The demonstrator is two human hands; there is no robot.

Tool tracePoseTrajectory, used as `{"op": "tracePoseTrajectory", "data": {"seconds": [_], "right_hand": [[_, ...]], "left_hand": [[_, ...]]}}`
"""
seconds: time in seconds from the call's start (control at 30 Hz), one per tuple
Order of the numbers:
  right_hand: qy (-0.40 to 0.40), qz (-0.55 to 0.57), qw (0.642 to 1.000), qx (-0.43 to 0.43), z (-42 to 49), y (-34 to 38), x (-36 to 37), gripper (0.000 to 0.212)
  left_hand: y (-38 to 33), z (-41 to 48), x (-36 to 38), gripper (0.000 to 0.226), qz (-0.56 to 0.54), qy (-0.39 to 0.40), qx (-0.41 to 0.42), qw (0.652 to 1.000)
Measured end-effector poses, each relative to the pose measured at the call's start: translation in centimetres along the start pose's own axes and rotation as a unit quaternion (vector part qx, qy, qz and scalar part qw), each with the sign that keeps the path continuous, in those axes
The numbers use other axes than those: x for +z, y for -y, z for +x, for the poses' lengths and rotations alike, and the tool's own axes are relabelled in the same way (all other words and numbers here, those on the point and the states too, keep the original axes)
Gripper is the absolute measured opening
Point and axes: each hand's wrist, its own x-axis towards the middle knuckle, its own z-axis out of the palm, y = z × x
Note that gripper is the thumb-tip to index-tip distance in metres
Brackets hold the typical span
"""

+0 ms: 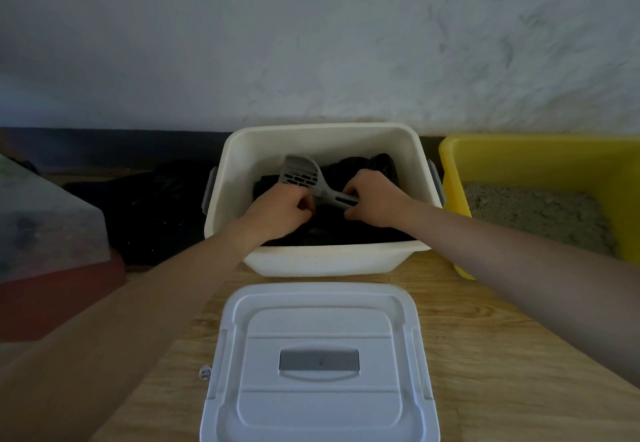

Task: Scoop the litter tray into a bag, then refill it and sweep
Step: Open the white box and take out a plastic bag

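A white plastic bin [225,199] stands on the wooden floor against the wall, with a black bag [349,168] inside it. On that bag lies a grey slotted litter scoop [303,173], its head pointing to the far left. My right hand [375,199] is curled round the end of the scoop's handle. My left hand [282,209] is curled at the scoop's neck, its fingers gripping the black bag beneath. To the right, a yellow litter tray [519,154] holds grey litter [540,213].
The bin's white lid [320,365] with a grey handle lies on the floor in front of the bin. A second black bag [156,213] sits left of the bin. A clear-topped red container [52,251] is at the far left. The wall is close behind.
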Motion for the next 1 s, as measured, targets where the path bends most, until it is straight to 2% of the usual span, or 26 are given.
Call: {"op": "tracePoseTrajectory", "data": {"seconds": [0.5, 0.83, 1.0], "right_hand": [[-0.114, 0.083, 0.990, 0.023, -4.3, -1.6, -5.9, 0.021], [-0.186, 0.128, 0.972, 0.068, -7.7, -5.0, -8.4, 0.026], [-0.210, 0.150, 0.958, 0.123, -9.6, -8.4, -9.1, 0.024]], "left_hand": [[-1.9, -0.8, -0.6, 0.011, 0.050, 0.010, 0.016, 0.999], [-5.1, -0.2, -0.4, 0.013, 0.067, 0.011, 0.069, 0.995], [-6.4, 0.7, 0.3, 0.012, 0.068, 0.012, 0.094, 0.993]]}}
